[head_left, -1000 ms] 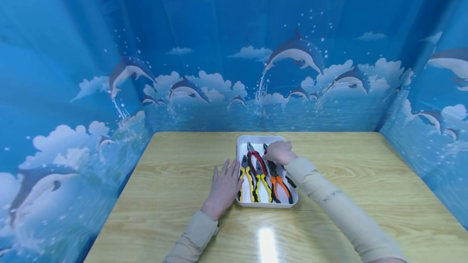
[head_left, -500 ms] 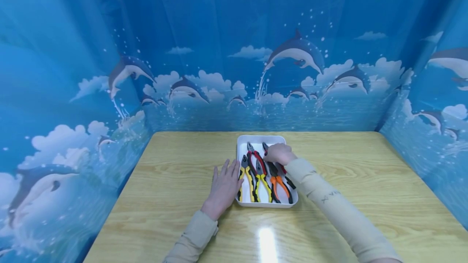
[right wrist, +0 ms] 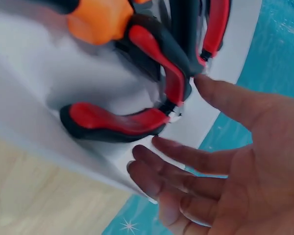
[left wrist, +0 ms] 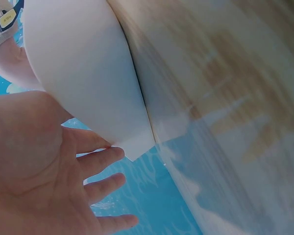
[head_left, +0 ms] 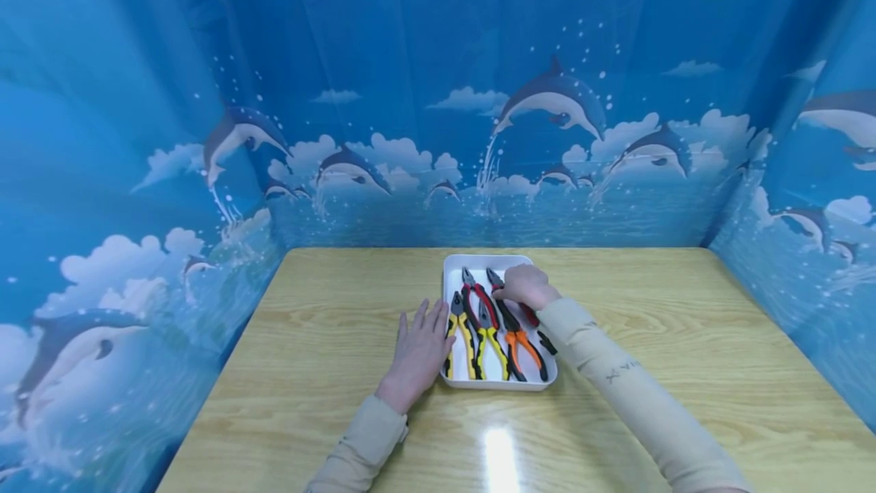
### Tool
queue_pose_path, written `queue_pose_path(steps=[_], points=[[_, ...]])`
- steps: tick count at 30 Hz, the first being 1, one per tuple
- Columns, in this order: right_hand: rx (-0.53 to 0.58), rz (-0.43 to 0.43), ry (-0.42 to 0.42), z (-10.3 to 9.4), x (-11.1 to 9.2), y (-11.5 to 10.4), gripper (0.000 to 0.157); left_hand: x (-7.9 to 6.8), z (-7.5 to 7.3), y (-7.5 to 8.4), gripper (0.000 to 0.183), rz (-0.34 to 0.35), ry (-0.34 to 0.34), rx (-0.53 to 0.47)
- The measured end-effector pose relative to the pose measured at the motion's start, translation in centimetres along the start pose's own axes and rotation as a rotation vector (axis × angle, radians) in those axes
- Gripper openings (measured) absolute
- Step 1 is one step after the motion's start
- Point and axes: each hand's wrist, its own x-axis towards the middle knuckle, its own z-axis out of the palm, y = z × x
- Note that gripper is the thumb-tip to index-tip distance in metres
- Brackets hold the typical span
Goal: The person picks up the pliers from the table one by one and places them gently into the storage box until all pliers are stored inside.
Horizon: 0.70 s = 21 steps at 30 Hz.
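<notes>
In the head view a white tray (head_left: 490, 384) holds several pliers. My left hand (head_left: 419, 348) rests with straight fingers along its left wall; in the left wrist view the fingers (left wrist: 104, 160) touch the tray's edge. My right hand (head_left: 527, 286) reaches over the back right and holds red-and-black pliers (head_left: 493, 277), partly hidden beneath it. In the right wrist view their splayed handles (right wrist: 122, 122) show, with thumb (right wrist: 218, 95) and fingers on either side. Beside them lie another red-and-black pair (head_left: 475, 299), yellow-and-black pliers (head_left: 460, 337), more yellow pliers (head_left: 489, 341) and orange-and-black pliers (head_left: 522, 345).
The tray stands on a wood-grain table (head_left: 342, 310), near its back edge. A small black piece (head_left: 547, 342) sits by the tray's right wall. Behind the table hangs a blue curtain (head_left: 424, 36) printed with dolphins.
The tip of the red-and-black pliers under my right hand has shifted slightly left. My right hand has moved a little right, so more of them shows. My left hand stays put.
</notes>
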Motion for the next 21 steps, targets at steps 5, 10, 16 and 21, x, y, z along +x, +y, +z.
queue_pose_path(steps=[5,10,16,21], points=[[0.065,-0.049,0.084,-1.0,-0.3,0.2,0.054,0.0,0.0,-0.1,0.061,0.005,0.012,-0.008],[0.108,-0.090,0.139,-2.0,-1.2,-0.1,0.042,0.0,0.0,-0.1,0.061,-0.006,0.005,-0.016],[0.131,-0.114,0.229,-2.4,-2.3,-0.2,0.022,0.0,0.0,-0.1,0.061,-0.018,0.002,-0.014],[0.177,-0.133,0.314,-2.2,-3.9,-0.2,0.022,-0.1,0.0,-0.2,0.061,-0.021,-0.001,-0.011]])
